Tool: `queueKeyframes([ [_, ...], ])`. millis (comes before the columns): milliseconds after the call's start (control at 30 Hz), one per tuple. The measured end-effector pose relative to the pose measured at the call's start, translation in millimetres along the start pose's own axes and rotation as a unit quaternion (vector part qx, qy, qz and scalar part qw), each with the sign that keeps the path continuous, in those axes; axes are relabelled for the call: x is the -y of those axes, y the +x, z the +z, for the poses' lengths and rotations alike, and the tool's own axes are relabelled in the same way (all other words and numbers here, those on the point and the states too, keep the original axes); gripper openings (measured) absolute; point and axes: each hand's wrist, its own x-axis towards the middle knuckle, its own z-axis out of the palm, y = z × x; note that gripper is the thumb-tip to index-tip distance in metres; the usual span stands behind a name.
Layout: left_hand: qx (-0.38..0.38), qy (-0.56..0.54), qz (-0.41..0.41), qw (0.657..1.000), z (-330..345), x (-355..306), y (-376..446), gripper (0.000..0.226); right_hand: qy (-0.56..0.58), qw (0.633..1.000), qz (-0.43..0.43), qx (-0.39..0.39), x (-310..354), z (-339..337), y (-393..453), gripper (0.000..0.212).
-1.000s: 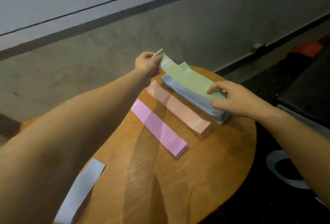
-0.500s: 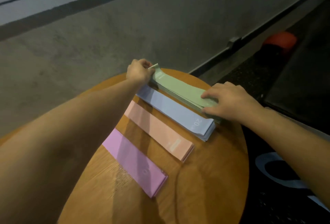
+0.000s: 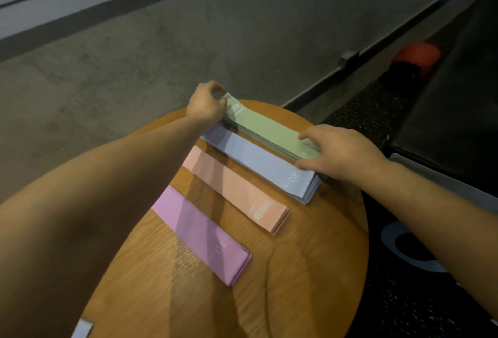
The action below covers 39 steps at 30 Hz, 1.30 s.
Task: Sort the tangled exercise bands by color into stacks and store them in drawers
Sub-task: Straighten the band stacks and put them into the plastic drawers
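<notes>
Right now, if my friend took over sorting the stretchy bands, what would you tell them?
Left hand pinches the far end of the top green band; right hand grips the near end of the green stack.
On the round wooden table, four stacks lie side by side: green farthest, then blue stack, peach stack, purple stack.
One loose blue band lies at the near table edge.
Done: most bands sorted by color.
Left: square up the green stack, add the loose blue band to its stack, store all stacks in drawers. No drawers are in view.
</notes>
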Motion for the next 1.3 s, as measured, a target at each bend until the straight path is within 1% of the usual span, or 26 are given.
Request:
queueKeyframes([
  [67,0.003,0.0,0.015,1.0,-12.5,-3.1,-7.8,0.023,0.005,1.0,-0.003,-0.02,5.5,-5.9,-4.1,0.058],
  [200,0.021,0.001,0.039,0.999,-47.0,-1.2,-40.0,0.025,-0.003,0.997,-0.036,-0.063,24.8,-18.1,-17.1,0.042],
  [300,0.02,0.023,0.059,0.998,-75.2,13.9,-77.5,0.024,0.002,0.995,-0.071,-0.067,51.3,-21.5,-30.0,0.035],
  [433,0.045,0.036,0.058,0.997,-114.5,48.8,-139.8,0.02,0.002,0.991,-0.118,-0.058,96.7,-16.2,-48.3,0.033],
  [533,0.062,0.051,0.047,0.996,-144.4,78.0,-192.2,0.019,-0.006,0.987,-0.156,-0.035,132.2,-7.5,-61.8,0.031],
  [667,0.05,0.041,0.01,0.998,-179.9,118.8,-259.7,0.026,0.021,0.981,-0.193,-0.004,178.7,6.6,-82.6,0.029],
  [833,0.054,0.022,-0.077,0.995,-206.4,163.4,-323.0,0.037,0.016,0.967,-0.252,0.031,226.1,26.8,-103.1,0.028],
  [900,0.059,0.038,-0.1,0.993,-212.1,177.4,-340.7,0.045,0.007,0.965,-0.259,0.046,242.3,32.9,-109.9,0.027],
  [967,0.079,0.067,-0.118,0.988,-216.9,185.0,-355.4,0.056,0.001,0.964,-0.259,0.062,256.4,40.4,-115.9,0.027],
  [1067,0.114,0.062,-0.143,0.981,-218.9,189.5,-378.1,0.07,0.002,0.962,-0.261,0.086,273.3,52.4,-127.7,0.027],
  [1133,0.125,0.088,-0.131,0.98,-216.5,194.1,-393.0,0.07,0.008,0.961,-0.262,0.093,281.1,62.3,-136.6,0.027],
  [1200,0.116,0.093,-0.126,0.981,-213.2,200.4,-406.6,0.066,0.009,0.959,-0.262,0.103,287.9,72.6,-144.6,0.026],
  [1300,0.073,0.024,-0.136,0.988,-212.0,207.8,-418.6,0.066,0.024,0.957,-0.257,0.131,296.5,86.0,-154.4,0.025],
])
